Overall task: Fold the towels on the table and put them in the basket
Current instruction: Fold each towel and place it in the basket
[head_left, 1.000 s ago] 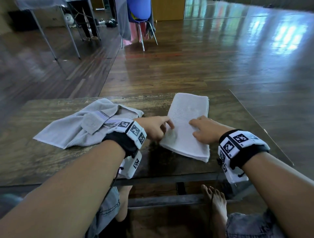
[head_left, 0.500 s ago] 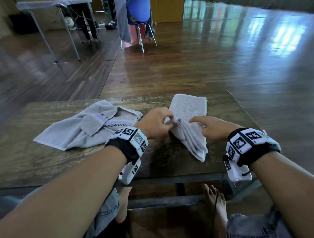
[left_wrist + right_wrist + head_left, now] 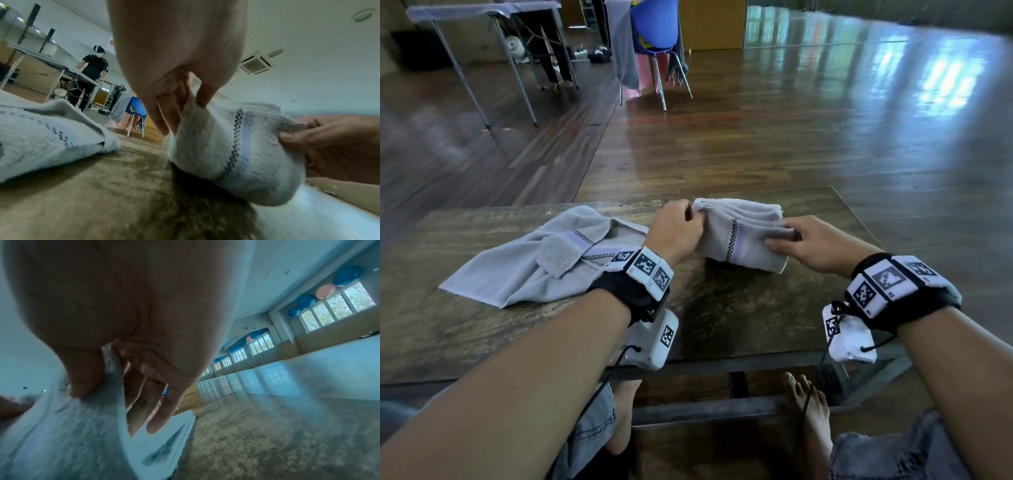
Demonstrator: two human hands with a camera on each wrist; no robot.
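The left hand (image 3: 676,228) pinches the near left corner of the folded towel (image 3: 743,236) and the right hand (image 3: 813,245) pinches its near right edge, each grip pressed onto the stacked layers, probably so they stay aligned while the near end is carried over for another fold. The far half rests on the bench (image 3: 722,315). A second towel (image 3: 541,260) lies crumpled to the left, unfolded. No basket is visible.

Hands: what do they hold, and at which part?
Both pinch the folded towel: left hand at its left end, right hand at its right end.
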